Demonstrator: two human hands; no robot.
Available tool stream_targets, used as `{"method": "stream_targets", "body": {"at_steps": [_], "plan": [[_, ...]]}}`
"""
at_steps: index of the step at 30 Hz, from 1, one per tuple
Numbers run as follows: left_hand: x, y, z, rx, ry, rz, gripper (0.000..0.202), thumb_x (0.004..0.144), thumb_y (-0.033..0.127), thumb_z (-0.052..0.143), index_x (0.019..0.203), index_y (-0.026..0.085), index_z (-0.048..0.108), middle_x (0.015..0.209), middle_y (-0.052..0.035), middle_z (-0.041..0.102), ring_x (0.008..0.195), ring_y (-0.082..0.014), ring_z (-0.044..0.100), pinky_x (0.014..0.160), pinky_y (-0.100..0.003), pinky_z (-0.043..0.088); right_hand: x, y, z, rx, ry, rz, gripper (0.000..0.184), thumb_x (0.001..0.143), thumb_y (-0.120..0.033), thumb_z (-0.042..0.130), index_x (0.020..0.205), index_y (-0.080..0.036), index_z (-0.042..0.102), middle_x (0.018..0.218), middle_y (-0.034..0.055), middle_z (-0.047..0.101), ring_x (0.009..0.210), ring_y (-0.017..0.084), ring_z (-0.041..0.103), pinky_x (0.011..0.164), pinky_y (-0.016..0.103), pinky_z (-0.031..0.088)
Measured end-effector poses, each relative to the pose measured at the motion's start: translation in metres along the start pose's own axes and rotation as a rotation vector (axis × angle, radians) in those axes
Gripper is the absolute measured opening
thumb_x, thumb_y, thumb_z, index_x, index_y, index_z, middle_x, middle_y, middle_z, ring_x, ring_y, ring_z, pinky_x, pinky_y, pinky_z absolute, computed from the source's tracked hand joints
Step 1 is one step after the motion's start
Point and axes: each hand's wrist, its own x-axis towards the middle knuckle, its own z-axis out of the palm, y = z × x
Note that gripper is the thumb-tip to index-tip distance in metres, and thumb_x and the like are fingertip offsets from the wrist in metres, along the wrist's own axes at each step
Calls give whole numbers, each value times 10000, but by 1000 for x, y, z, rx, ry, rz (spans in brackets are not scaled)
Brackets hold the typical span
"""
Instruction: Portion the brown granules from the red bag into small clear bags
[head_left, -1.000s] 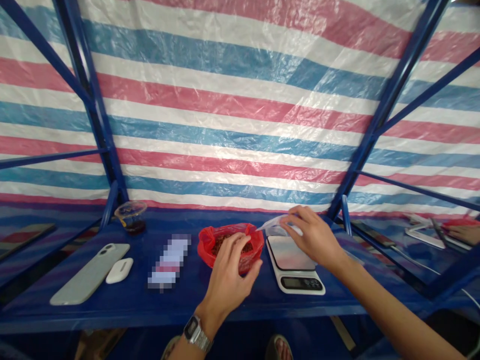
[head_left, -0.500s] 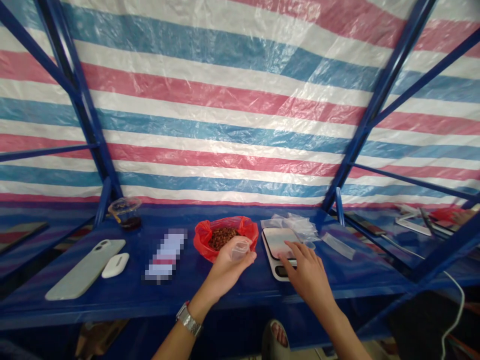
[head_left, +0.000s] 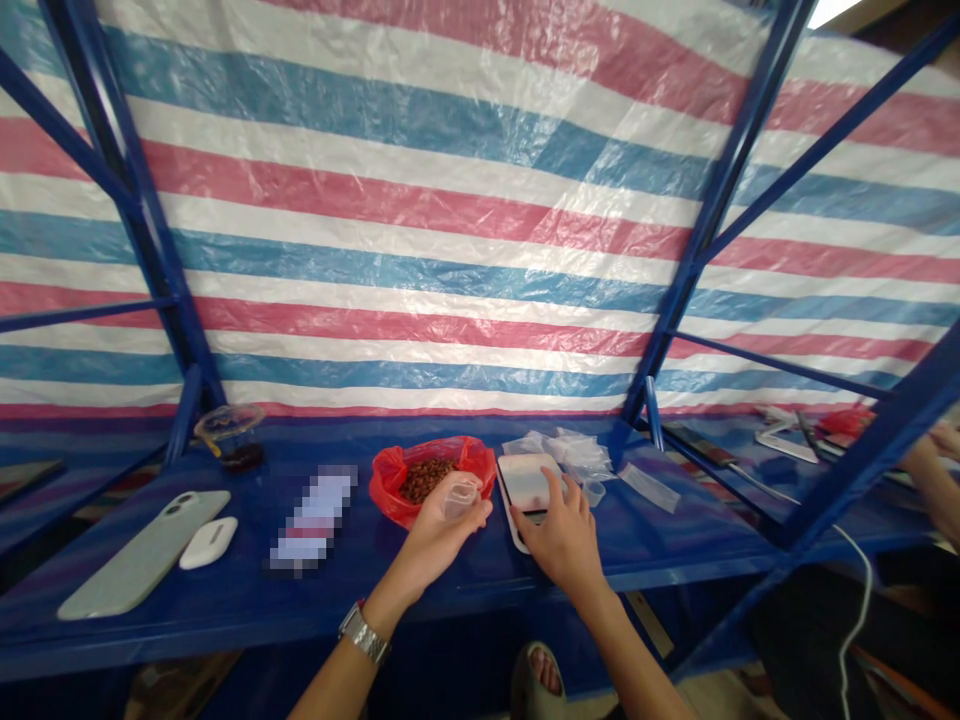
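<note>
My left hand (head_left: 439, 530) holds a small clear plastic cup (head_left: 460, 497) at the front edge of a red plastic bag (head_left: 388, 490). The bag is full of brown granules (head_left: 424, 481). My right hand (head_left: 561, 530) rests with spread fingers on a white digital kitchen scale (head_left: 525, 482), hiding its display. Behind the scale lie crumpled clear plastic bags (head_left: 564, 450), with another small clear cup (head_left: 594, 492) at their front. A clear plastic strip (head_left: 649, 488) lies to the right.
On the blue shelf (head_left: 450, 600) lie a smartphone (head_left: 142, 555), a white earbud case (head_left: 208, 543) and a blurred packet (head_left: 311, 517). A clear cup with dark contents (head_left: 231, 437) stands behind them. Blue metal posts (head_left: 135, 220) and a striped tarp (head_left: 420, 270) rise beyond.
My left hand has come out of the red bag and now holds the small cup. My right hand has moved from the clear bags down onto the scale. The view has shifted slightly.
</note>
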Motion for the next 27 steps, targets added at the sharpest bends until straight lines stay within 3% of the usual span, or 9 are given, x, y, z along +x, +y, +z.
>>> {"method": "stream_targets", "body": {"at_steps": [6,10,14,17,19,22,27], "plan": [[5,1,3,-13,-1,5,433,815,499,781,1071,207,591,830,25,629,751,-136,614,708,-260,484,-17,-24,-3,21,-24,-8,790,857,-515,657,1520,-207,358,1492,238,438,1378,441,453,1076,575,439],[4,4,3,-9,-1,-8,448,810,512,783,1085,213,592,838,22,638,748,-136,614,710,-258,479,-23,-22,-3,42,-6,5,800,870,-522,650,1541,-230,327,1516,228,410,1383,434,456,1089,576,430],[2,5,-1,3,-7,-17,471,839,555,742,1124,213,588,774,31,627,700,-133,592,710,-263,458,-17,4,-11,191,33,-59,679,909,-482,597,1504,-216,406,1461,208,474,1354,376,497,1098,527,444],[-2,6,-6,19,-4,-33,472,876,573,691,1152,201,594,703,43,591,683,-135,569,713,-267,430,-12,35,-25,294,50,-83,364,932,-378,527,1251,-236,630,1219,135,647,1162,313,608,1012,476,504],[-6,8,-9,37,-23,-38,460,876,558,696,1141,194,605,717,41,580,692,-132,556,721,-268,424,-13,54,-35,309,2,-70,256,943,-332,490,1061,-250,702,1013,87,691,945,268,653,892,423,541],[-11,9,-12,67,-112,-55,437,857,539,727,1105,199,611,808,28,580,692,-120,533,692,-261,422,-19,72,-46,329,-101,-108,256,963,-326,489,978,-256,734,866,54,668,777,228,643,786,368,542],[-17,12,-9,91,-248,-68,422,875,535,711,1120,210,597,847,23,557,708,-121,518,684,-258,419,-30,75,-50,380,-176,-229,279,1009,-372,500,1050,-274,758,924,60,646,903,230,672,844,342,538]]}}
